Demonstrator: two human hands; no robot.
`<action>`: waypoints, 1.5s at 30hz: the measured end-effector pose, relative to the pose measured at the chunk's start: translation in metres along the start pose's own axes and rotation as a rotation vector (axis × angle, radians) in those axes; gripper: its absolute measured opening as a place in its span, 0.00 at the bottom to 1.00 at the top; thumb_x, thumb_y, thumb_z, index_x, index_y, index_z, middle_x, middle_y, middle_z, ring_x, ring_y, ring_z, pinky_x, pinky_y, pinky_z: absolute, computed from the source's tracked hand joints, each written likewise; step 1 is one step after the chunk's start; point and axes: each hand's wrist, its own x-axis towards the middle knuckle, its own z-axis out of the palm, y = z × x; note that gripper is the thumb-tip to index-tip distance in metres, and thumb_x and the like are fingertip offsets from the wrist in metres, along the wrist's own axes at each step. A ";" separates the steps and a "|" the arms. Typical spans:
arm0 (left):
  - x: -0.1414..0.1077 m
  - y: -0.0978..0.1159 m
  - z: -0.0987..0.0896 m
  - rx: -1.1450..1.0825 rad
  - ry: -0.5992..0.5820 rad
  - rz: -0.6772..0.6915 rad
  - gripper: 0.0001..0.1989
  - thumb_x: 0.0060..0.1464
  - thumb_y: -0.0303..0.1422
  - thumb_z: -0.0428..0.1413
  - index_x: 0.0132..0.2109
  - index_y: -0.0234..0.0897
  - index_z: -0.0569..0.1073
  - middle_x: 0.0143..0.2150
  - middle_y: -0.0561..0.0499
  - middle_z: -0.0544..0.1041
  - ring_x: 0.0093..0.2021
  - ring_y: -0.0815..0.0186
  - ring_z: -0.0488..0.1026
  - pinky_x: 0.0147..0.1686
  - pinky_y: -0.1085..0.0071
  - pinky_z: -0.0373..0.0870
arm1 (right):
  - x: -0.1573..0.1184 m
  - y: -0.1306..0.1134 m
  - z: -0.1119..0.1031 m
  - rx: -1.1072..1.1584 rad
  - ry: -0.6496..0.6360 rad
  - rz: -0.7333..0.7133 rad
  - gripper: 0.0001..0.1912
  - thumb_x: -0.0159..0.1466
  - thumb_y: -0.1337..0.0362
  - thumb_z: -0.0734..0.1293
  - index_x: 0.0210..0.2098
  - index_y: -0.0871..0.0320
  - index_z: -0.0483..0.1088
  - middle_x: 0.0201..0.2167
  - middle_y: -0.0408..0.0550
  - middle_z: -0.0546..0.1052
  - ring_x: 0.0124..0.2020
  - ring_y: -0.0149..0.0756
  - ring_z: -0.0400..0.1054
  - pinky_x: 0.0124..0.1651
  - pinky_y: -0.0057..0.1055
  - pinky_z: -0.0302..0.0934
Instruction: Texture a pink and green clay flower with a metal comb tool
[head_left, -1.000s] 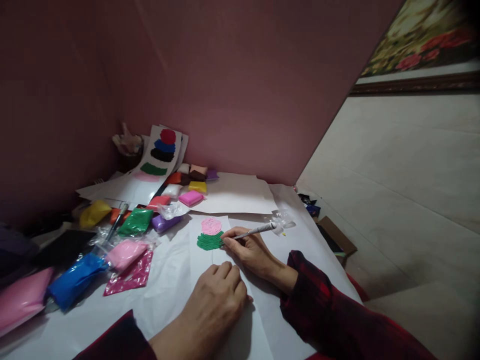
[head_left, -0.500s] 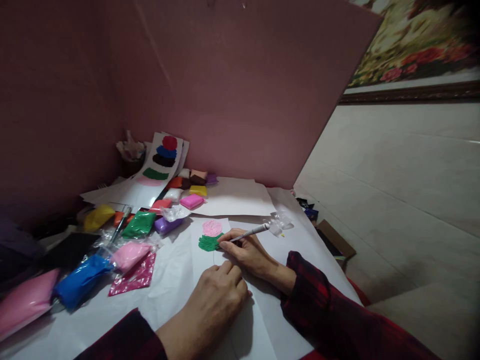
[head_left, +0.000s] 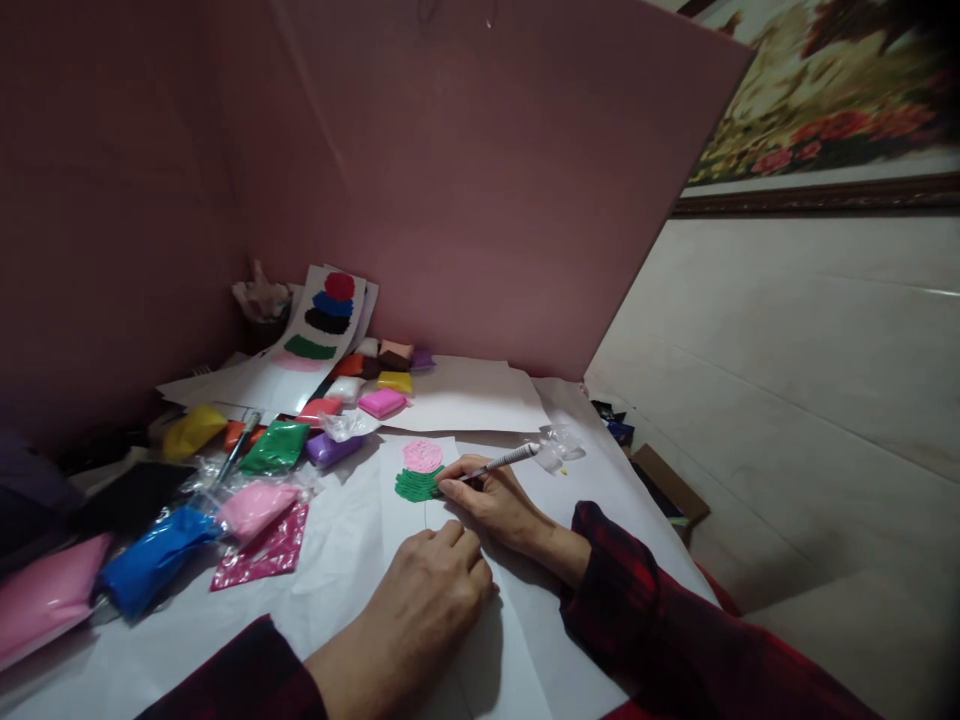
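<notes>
My right hand [head_left: 487, 497] grips a striped pen [head_left: 512, 458] in a pinch, its back end pointing up and right. The pen's tip is at the right edge of a green textured patch [head_left: 415, 486], where my fingers partly hide it. Just above that patch lies a round pink textured patch [head_left: 423, 456]. Both are on a narrow white paper strip [head_left: 405, 518], with a thin drawn line running below the green. My left hand [head_left: 431, 580] rests on the lower part of the strip, fingers curled under; the fingertips are hidden, so I cannot see whether they hold anything.
Bagged clay packs lie to the left, among them blue [head_left: 160, 560], green [head_left: 276, 447] and pink [head_left: 259, 510]. A finished-looking colored strip [head_left: 326, 320] leans behind. Crumpled clear plastic [head_left: 559, 447] sits beyond the pen. A pink wall panel [head_left: 450, 200] bounds the back.
The view has shifted very slightly. Both hands keep nearly the same places, and the pen stays at the green patch's right edge.
</notes>
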 end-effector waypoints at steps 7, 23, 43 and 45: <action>0.000 0.000 0.000 0.003 0.019 0.005 0.04 0.58 0.25 0.58 0.33 0.36 0.74 0.34 0.51 0.77 0.35 0.60 0.73 0.26 0.67 0.64 | 0.000 0.001 0.000 0.031 -0.006 0.007 0.05 0.59 0.66 0.68 0.33 0.59 0.77 0.31 0.47 0.78 0.35 0.36 0.72 0.38 0.32 0.67; 0.001 0.001 -0.002 0.008 -0.018 -0.003 0.05 0.59 0.26 0.57 0.33 0.36 0.74 0.34 0.50 0.77 0.35 0.59 0.74 0.27 0.66 0.67 | 0.002 0.002 0.000 0.007 0.000 0.026 0.06 0.60 0.67 0.67 0.32 0.59 0.77 0.30 0.47 0.78 0.33 0.35 0.71 0.38 0.31 0.66; 0.002 0.001 -0.004 -0.002 -0.111 -0.013 0.05 0.62 0.27 0.54 0.38 0.35 0.75 0.39 0.48 0.78 0.40 0.57 0.75 0.31 0.62 0.76 | 0.004 0.005 0.000 -0.043 -0.009 0.024 0.06 0.58 0.68 0.66 0.30 0.59 0.77 0.28 0.45 0.77 0.31 0.33 0.69 0.35 0.28 0.62; 0.002 0.001 -0.003 0.001 -0.104 -0.029 0.06 0.62 0.28 0.54 0.38 0.35 0.75 0.38 0.49 0.78 0.40 0.56 0.76 0.31 0.61 0.77 | 0.004 0.005 0.001 -0.040 -0.002 0.030 0.06 0.58 0.69 0.66 0.30 0.59 0.77 0.27 0.45 0.76 0.29 0.32 0.68 0.34 0.27 0.62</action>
